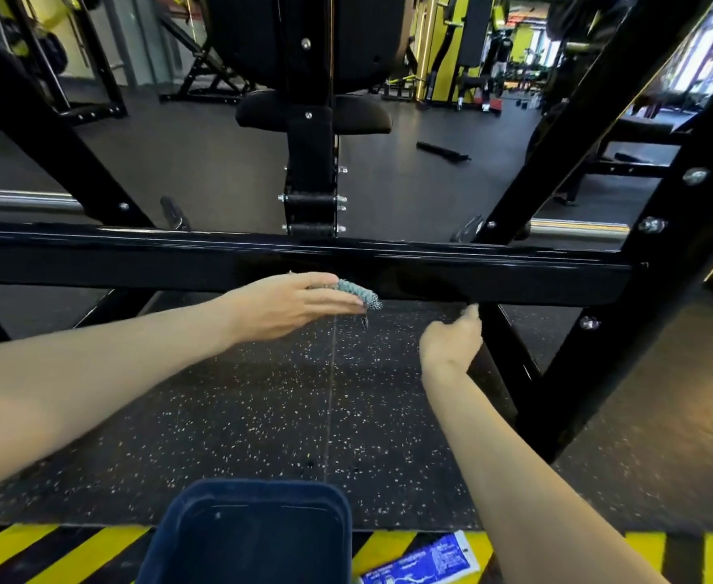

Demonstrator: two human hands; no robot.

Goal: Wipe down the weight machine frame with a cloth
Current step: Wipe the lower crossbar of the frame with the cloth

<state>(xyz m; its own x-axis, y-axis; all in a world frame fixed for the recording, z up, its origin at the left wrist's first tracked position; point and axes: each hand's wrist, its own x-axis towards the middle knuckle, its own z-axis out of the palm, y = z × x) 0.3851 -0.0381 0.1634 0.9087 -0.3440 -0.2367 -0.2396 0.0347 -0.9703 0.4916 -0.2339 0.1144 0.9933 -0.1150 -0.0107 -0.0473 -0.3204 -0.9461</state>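
Against the lower face of the black crossbar (pixel 472 271), near its middle, I see the left hand (pixel 291 305) with fingers almost straight, pressing the teal cloth (pixel 359 293) to the metal. The cloth pokes out past the fingertips, and a loose end hangs below the bar. Just right of it, under the same crossbar, the right hand (pixel 451 337) is curled in, its uppermost fingertip touching the bar's bottom edge. I cannot tell whether it grips anything. Nearer me than the crossbar sits a dark blue bin (pixel 257 484).
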